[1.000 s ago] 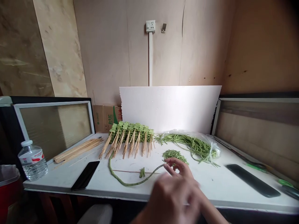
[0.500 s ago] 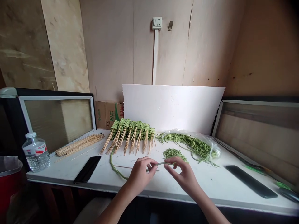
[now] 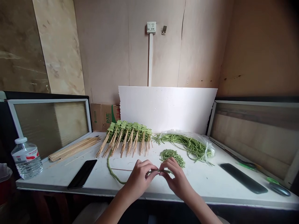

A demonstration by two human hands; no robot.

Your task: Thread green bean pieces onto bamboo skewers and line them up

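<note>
My left hand (image 3: pixel 141 175) pinches a long green bean (image 3: pixel 112 173), whose tail curves away across the white table to the left. My right hand (image 3: pixel 174 179) grips the same bean close by, its fingertips almost meeting those of the left. The bean's tip pokes out past the right fingers. Partly behind my left hand a thin wooden skewer (image 3: pixel 120 169) lies on the table. Just beyond my right hand is a small heap of short cut bean pieces (image 3: pixel 171 155). Farther back, stacked bean skewers (image 3: pixel 130 129) point their sticks toward me.
Loose skewers (image 3: pixel 74 148) and a black phone (image 3: pixel 82 174) lie at left, near a water bottle (image 3: pixel 26 158). Long beans in a plastic bag (image 3: pixel 191 144) lie back right. A dark flat case (image 3: pixel 243 178), a mouse (image 3: pixel 279 189) and green-handled scissors (image 3: pixel 247 166) sit at right.
My right hand has moved left, closing its fingers on the bean beside my left hand. The whole view has shifted slightly, with the table's items now farther left.
</note>
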